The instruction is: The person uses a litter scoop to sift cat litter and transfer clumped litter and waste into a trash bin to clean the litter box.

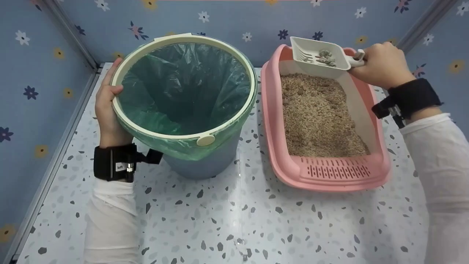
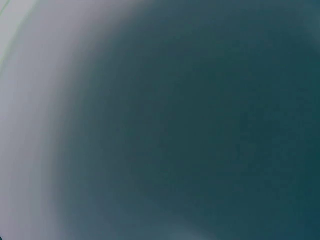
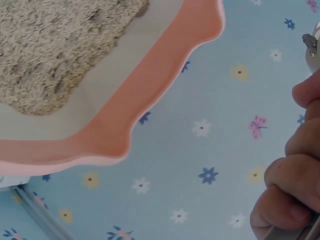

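A grey-blue trash bin (image 1: 205,165) with a cream rim and a green plastic liner (image 1: 183,69) stands tilted toward the head camera. My left hand (image 1: 110,113) holds its left side, thumb over the rim and fingers along the outside. In the left wrist view the bin's wall (image 2: 190,120) fills nearly everything, dark and blurred. The handle of a white litter scoop (image 1: 320,53) is in the grip of my right hand (image 1: 383,64). Several greyish clumps (image 1: 326,58) lie in the scoop, above the far end of a pink litter box (image 1: 271,121). Curled fingers (image 3: 295,180) show in the right wrist view.
Tan pellet litter (image 1: 315,113) covers the litter box's floor, and a slotted ledge (image 1: 337,170) forms its near end. Both containers stand on a speckled white tabletop (image 1: 227,220). Flower-patterned blue panels (image 1: 242,18) rise behind and at both sides.
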